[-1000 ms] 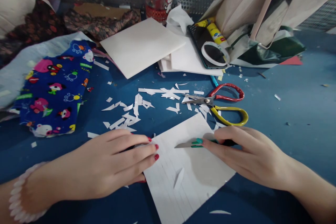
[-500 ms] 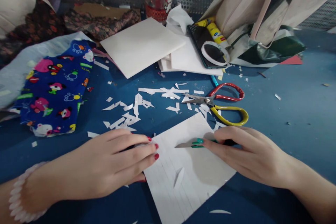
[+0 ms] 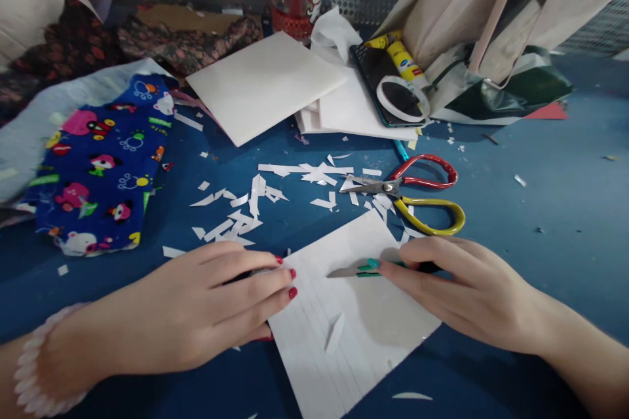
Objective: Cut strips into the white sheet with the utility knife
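Note:
In front of me lies a white sheet (image 3: 378, 321), set at an angle, with several long cuts or lines near its left side and a loose paper sliver (image 3: 335, 332) on top. My left hand (image 3: 211, 308), with red nails and a pale bead bracelet, holds the sheet's left edge. Its fingertips press on the paper and the thumb is partly hidden. My right hand (image 3: 472, 294) is closed on a craft knife (image 3: 366, 272) with a green body; its handle is mostly covered. The pointed blade lies low over the sheet, its tip towards my left hand.
Scissors (image 3: 387, 188) with red and yellow handles lie partly open beyond the sheet. Paper scraps (image 3: 255, 196) litter the blue table. Behind are white card (image 3: 268, 88), a phone (image 3: 381, 82) with a tape roll (image 3: 383, 105), a glue stick (image 3: 405, 64) and blue printed fabric (image 3: 103, 170).
Almost nothing differs. Both hands, the knife and the sheet keep nearly the same place.

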A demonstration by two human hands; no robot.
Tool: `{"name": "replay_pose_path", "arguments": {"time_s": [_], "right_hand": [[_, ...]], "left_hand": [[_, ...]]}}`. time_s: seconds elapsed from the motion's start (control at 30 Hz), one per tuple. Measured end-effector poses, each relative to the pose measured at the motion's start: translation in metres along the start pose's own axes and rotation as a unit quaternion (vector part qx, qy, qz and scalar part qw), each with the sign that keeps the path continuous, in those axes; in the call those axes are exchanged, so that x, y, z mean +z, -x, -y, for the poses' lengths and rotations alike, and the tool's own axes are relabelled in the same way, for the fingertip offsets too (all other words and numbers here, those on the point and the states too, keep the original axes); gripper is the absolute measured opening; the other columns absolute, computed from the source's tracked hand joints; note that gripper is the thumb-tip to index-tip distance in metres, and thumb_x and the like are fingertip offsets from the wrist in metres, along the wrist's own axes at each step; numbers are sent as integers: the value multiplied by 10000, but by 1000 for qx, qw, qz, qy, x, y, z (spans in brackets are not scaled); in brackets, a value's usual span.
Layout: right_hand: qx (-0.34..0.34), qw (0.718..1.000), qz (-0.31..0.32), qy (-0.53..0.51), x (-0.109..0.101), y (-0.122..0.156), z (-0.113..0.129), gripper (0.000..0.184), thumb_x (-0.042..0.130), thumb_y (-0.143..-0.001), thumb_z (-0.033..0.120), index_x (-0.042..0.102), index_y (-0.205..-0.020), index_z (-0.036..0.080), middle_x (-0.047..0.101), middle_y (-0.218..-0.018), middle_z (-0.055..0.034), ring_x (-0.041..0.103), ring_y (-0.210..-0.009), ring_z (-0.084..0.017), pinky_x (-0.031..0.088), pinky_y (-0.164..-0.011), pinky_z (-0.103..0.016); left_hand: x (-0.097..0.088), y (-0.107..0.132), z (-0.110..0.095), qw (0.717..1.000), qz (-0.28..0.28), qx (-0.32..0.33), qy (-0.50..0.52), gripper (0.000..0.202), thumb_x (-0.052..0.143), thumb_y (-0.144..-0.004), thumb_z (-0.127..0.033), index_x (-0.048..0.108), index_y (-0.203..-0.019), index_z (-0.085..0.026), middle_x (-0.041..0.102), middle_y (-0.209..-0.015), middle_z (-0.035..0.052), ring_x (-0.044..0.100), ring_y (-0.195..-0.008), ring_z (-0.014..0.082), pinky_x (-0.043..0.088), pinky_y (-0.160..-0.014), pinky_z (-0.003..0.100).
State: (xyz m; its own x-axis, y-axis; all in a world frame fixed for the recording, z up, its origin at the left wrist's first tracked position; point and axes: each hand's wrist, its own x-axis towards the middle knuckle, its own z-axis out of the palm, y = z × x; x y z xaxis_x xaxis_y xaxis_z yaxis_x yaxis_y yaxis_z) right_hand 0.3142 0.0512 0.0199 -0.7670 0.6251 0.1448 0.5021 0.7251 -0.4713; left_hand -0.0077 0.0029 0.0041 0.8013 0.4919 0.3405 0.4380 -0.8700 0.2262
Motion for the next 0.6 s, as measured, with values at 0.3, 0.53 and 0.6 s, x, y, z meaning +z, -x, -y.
{"name": "replay_pose_path", "arguments": {"time_s": [0.3, 0.53, 0.6], "right_hand": [[-23, 999, 24, -1, -5, -7, 1, 257, 412, -1054, 252, 625, -926, 185, 641, -711, -10, 587, -565, -99, 433, -492, -207], [-32, 999, 36, -7, -5, -7, 0, 278, 379, -1065, 247, 623, -951, 178, 659, -759, -20, 596, -595, -97, 445, -526, -207], [-24, 999, 37, -12, -4, -5, -1, 274, 385, -1066, 267, 615, -947, 179, 648, -745, -13, 582, -584, -95, 431, -521, -210]], "left_hand": [[0, 0, 0, 1000, -10, 5, -10, 265, 387, -1096, -183, 648, -1113, -149, 754, -1075, 36, 651, -1048, 198, 464, -909, 350], [-1, -1, 0, 1000, -5, 4, -8, 230, 424, -1086, -196, 650, -1107, -156, 756, -1076, 31, 654, -1041, 189, 475, -920, 333], [-1, -1, 0, 1000, -5, 3, -10, 199, 462, -1070, -200, 653, -1110, -160, 756, -1074, 36, 655, -1047, 191, 484, -925, 328]]}}
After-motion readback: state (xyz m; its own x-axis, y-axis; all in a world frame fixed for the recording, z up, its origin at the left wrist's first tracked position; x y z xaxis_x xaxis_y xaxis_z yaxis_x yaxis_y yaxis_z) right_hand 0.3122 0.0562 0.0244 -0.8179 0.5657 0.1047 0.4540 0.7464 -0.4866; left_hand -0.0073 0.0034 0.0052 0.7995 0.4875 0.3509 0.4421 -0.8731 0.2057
